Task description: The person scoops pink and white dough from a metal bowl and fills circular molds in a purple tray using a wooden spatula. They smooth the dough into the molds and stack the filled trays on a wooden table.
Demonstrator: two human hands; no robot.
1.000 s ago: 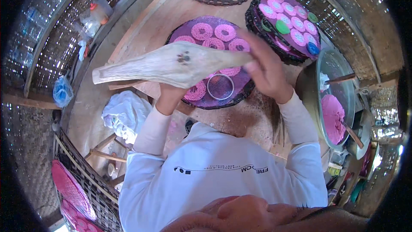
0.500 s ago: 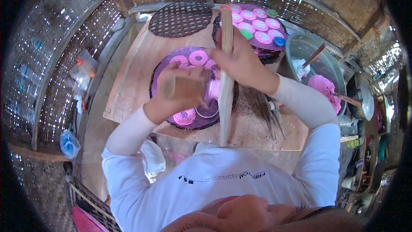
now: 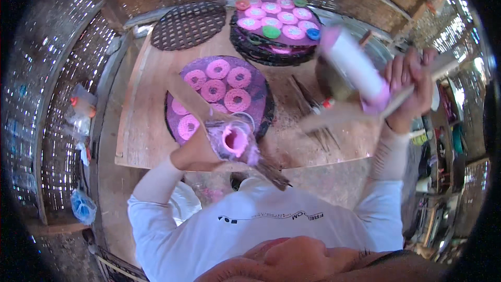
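My left hand (image 3: 201, 149) is closed around a wooden press body (image 3: 190, 98), a bar with a round tube through its middle. Pink dough lines the tube's opening, which faces up. Below it lies a round tray with a purple sheet (image 3: 260, 86), bearing several pink dough rings (image 3: 213, 90). A clear hoop (image 3: 246, 116) shows at the tray's near side, partly behind the press. Raised to the right, my right hand (image 3: 409, 81) grips the wooden crossbar of a plunger (image 3: 355, 65). Its pale cylinder has pink on the ends and is smeared by motion, well apart from the press body.
At the back stands a stack of round trays (image 3: 276, 57), topped with pink rings and coloured lids. A dark lattice tray (image 3: 189, 26) lies at the back left. Thin sticks (image 3: 313, 107) rest on the table's right part. A tub (image 3: 334, 86) is partly hidden behind the plunger.
The plunger has come apart from the press body and swung up and right in my right hand. My left hand has tilted the press body, baring its opening. The view has shifted slightly.
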